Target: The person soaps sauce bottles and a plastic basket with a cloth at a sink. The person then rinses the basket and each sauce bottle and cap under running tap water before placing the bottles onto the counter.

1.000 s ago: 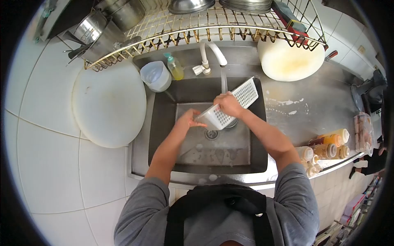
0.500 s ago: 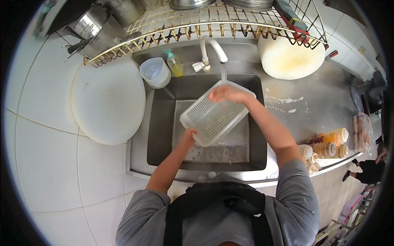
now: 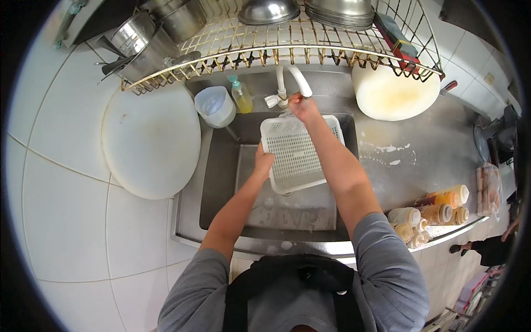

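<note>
A white perforated plastic basket is tilted over the steel sink. My left hand is closed on the basket's left rim. Above the basket's far edge, my right hand is at the white faucet, just beneath the spout and close to the tap knob. Its fingers are loosely bent and apart, and I see nothing held in them. Whether they touch the faucet I cannot tell.
Left of the faucet are a soap pump bottle and a white tub. Round white boards lean at both sides. A wire rack with pots and bowls hangs above. Squeeze bottles stand at right; a person is beyond.
My right hand has moved from over the basket up to the faucet. The basket has turned more upright, its left end swinging away from me, with my left hand still on it.
</note>
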Tool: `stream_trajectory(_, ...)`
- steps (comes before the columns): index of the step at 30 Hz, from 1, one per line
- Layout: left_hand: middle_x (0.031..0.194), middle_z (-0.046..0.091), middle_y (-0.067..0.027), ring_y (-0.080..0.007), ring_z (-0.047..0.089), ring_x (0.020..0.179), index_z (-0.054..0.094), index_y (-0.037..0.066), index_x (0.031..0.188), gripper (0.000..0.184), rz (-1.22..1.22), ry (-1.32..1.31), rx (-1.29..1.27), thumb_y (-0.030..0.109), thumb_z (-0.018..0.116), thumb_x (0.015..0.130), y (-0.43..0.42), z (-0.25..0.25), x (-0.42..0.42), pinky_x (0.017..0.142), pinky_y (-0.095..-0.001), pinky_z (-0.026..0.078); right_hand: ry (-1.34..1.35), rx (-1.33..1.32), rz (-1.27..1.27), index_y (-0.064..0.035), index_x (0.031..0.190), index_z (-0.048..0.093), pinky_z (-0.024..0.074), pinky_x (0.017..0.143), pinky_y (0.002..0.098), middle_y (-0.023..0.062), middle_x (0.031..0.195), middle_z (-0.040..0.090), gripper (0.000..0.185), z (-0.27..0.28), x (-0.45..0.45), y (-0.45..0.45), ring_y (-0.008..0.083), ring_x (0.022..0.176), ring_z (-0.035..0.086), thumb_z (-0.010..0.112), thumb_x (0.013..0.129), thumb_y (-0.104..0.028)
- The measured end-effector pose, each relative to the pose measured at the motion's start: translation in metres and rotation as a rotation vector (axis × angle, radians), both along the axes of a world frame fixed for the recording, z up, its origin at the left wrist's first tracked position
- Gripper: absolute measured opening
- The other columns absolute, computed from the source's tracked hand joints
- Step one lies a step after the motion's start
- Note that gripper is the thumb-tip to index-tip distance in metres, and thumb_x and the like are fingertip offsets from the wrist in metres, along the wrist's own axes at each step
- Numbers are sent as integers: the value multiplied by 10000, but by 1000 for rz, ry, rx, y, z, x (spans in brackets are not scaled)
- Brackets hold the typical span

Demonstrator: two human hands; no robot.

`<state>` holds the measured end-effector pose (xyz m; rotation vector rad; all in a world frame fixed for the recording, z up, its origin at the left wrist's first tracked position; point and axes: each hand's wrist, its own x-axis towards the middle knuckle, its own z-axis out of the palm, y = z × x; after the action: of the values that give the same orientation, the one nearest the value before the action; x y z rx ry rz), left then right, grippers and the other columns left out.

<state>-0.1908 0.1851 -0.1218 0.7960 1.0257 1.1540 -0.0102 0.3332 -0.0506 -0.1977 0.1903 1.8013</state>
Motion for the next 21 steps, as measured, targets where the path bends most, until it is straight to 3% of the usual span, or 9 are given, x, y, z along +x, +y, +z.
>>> stream_trajectory(3,1237,595,-98,-206,591,1107,450,70,1379,659,-3,47,67,-129,406,752,16,-1,4,917,-312,468,-218,31,99,-24,824,516,522,571,258,87,774,528,109,5,6,4,191,678,549,524,924,-65)
stream_trajectory(6,1264,591,-140,-221,595,1117,459,71,1384,667,-55,208,210,-113,431,744,44,-22,4,936,-311,457,-963,266,477,55,962,584,606,801,323,183,963,644,79,26,22,-2,297,938,661,568,905,2)
stream_trajectory(10,1258,581,-216,-336,588,1127,478,78,1369,636,-235,822,569,-47,518,746,71,8,20,963,-386,450,-1265,311,651,89,1098,598,611,803,302,172,1020,648,241,67,32,-24,254,856,683,623,873,5)
stream_trajectory(13,1272,565,-214,-399,559,1129,500,95,1349,589,-484,1140,468,-24,525,773,85,44,46,964,-439,443,-1519,410,634,94,1060,619,599,840,296,158,1046,648,178,75,36,-26,225,882,675,578,897,33)
stream_trajectory(14,1272,565,-214,-399,559,1129,500,95,1349,589,-494,1138,473,-24,525,773,83,54,53,964,-439,443,-1559,491,613,51,998,677,580,793,278,125,976,683,154,74,40,-27,184,834,668,632,862,-4)
stream_trajectory(16,1239,598,-142,-324,555,1152,559,74,1267,483,-485,961,1083,-61,475,811,80,71,65,960,-399,450,-1875,534,606,23,977,699,559,762,286,113,931,695,158,97,42,-38,169,809,661,660,834,-33)
stream_trajectory(17,1239,598,-142,-324,555,1152,559,74,1267,483,-491,957,1089,-61,475,811,81,75,70,960,-399,450,-2192,578,596,-6,956,721,539,731,293,100,887,707,163,111,40,-45,154,784,654,687,806,-63)
stream_trajectory(19,1256,589,-130,-344,546,1179,563,239,1308,604,-515,990,1183,-86,446,812,89,73,77,948,-424,460,-2239,519,548,-45,927,742,505,696,323,80,816,707,186,101,39,-43,135,739,636,716,758,-118)
stream_trajectory(21,1289,571,-107,-329,528,1205,569,263,1300,610,-624,1035,1057,-86,451,814,94,75,79,976,-424,449,-2110,536,481,-39,951,736,514,698,311,77,840,704,178,94,42,-43,140,743,638,713,780,-85)
